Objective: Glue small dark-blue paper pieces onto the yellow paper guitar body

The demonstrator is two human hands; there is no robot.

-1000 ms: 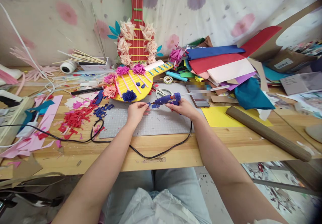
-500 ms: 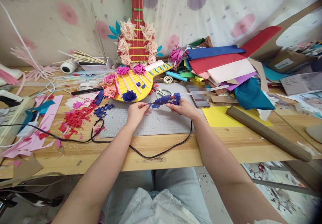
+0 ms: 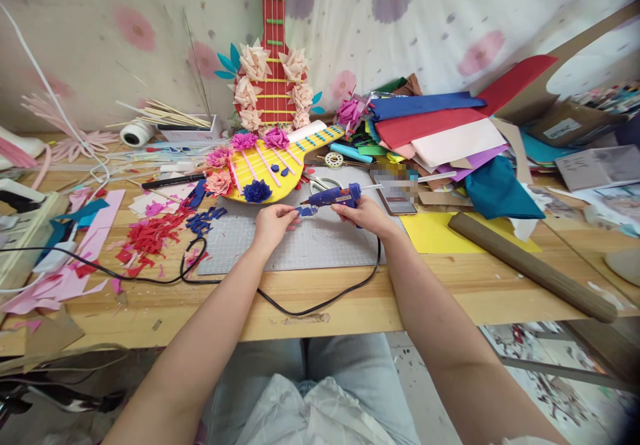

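Observation:
My right hand is wrapped round the handle of a blue glue gun, its nozzle pointing left and a clear glue stick coming out of the back. Opposite it, my left hand has thumb and fingertips pinched on a small blue paper piece, just under the nozzle. Whether nozzle and paper touch, I cannot tell. Behind my hands lies a yellow paper guitar with pink flowers and a dark blue paper flower. Two loose blue petals rest on its face.
A grey cutting mat lies under my hands. The black cord loops along the table's front. Red paper scraps and blue scraps lie left. Scissors, a phone and a brown roll are to the right.
The glue gun has shifted slightly up and right, so its nozzle is a little away from my left fingertips. My left hand has barely moved.

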